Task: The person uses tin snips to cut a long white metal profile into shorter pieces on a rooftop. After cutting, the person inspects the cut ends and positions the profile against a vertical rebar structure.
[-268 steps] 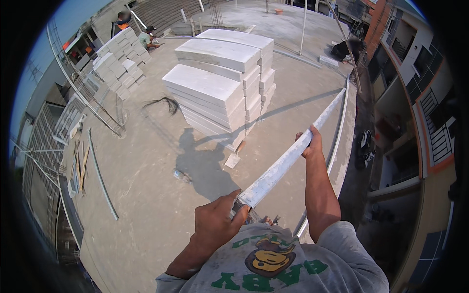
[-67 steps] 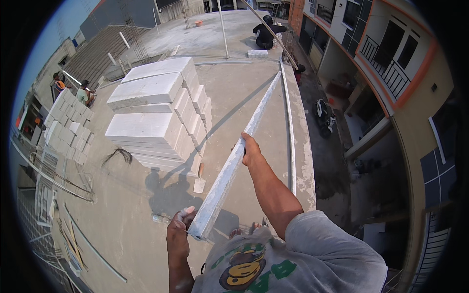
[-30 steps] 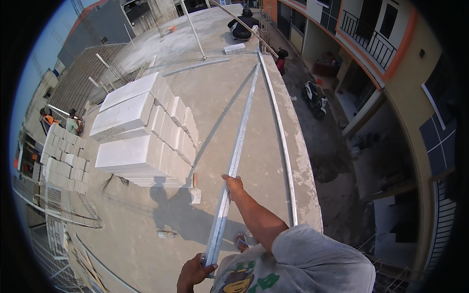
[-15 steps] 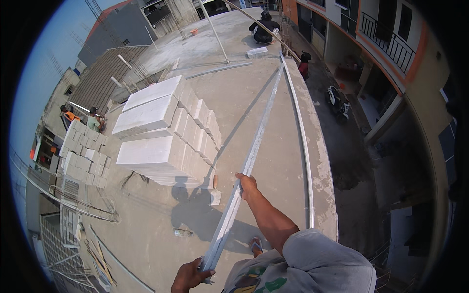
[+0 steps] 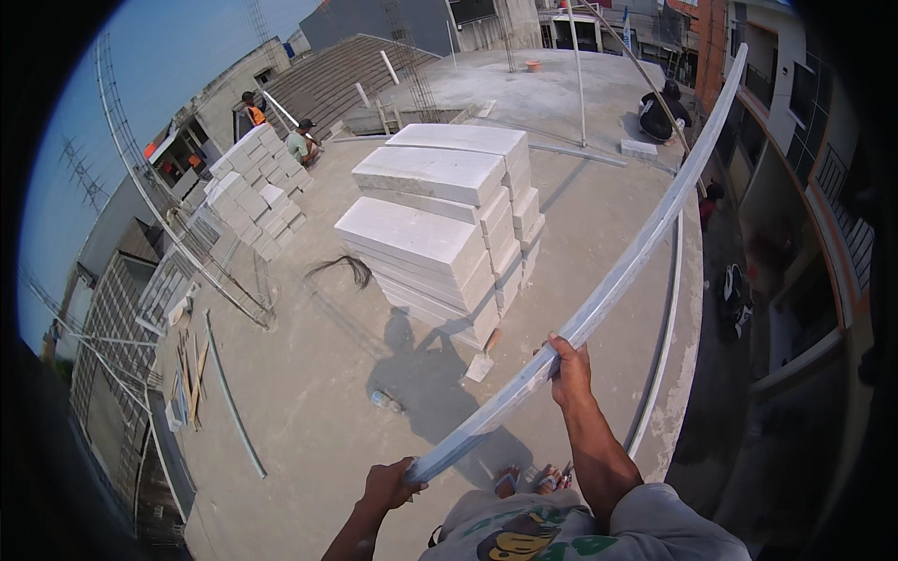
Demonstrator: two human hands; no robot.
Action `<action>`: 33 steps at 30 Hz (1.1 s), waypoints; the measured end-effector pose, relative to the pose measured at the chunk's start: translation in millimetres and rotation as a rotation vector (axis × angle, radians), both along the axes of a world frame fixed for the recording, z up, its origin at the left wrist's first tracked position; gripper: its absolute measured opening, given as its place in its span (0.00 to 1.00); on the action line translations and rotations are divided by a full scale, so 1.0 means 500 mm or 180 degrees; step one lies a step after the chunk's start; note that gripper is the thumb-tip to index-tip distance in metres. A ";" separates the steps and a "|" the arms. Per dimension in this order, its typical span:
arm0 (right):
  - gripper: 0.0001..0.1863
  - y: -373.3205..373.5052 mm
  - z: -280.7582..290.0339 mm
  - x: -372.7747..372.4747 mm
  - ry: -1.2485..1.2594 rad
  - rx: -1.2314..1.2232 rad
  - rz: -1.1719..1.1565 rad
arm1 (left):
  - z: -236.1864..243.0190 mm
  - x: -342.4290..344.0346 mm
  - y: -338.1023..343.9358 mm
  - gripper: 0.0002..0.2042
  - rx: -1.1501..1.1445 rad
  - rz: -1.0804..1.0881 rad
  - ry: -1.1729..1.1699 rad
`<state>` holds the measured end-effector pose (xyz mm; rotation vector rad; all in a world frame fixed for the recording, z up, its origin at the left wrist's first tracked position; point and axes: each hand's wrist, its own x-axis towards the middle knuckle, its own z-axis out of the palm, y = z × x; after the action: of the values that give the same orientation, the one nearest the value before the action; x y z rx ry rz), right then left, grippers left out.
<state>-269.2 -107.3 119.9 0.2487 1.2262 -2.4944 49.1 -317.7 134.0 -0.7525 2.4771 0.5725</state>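
A long galvanized metal channel [image 5: 622,280] runs slantwise in front of me, from low at my left up to the far right. Around its near end my left hand [image 5: 391,484] is closed. My right hand [image 5: 569,366] grips the channel farther along, fingers wrapped round its side. Another long pale metal bar [image 5: 662,351] lies on the roof slab along its right edge. To the left of the channel stands a stack of white blocks [image 5: 426,229], with a trowel [image 5: 480,365] on the slab at its near corner. A clear bottle [image 5: 385,402] lies in my shadow.
The slab's right edge drops to an alley with a parked motorcycle [image 5: 734,299]. A person in black [image 5: 662,112] crouches far right beside a white block [image 5: 639,148]. Two people are far left, behind a second block pile [image 5: 257,192]. Thin strips [image 5: 196,374] and a metal bar [image 5: 234,397] lie left.
The channel's far end has swung up and to the right, and both hands have moved right with it, still gripping. My view has turned left.
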 end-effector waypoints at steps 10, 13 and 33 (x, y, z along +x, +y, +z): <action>0.33 0.002 0.197 0.043 0.1483 0.1458 0.0309 | -0.230 -0.119 -0.006 0.25 -0.0010 -0.0231 0.0927; 0.40 0.008 0.313 0.039 0.2040 0.0706 0.0025 | -0.289 -0.145 0.014 0.27 0.0328 -0.0163 0.1035; 0.30 -0.040 0.237 -0.007 0.1901 0.2004 0.0015 | 0.070 -0.383 -0.065 0.41 0.2584 0.0253 0.3051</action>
<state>-272.8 -127.3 238.3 -0.3839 2.2239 -2.1613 -142.4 -350.2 169.2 -0.2381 2.5491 2.1897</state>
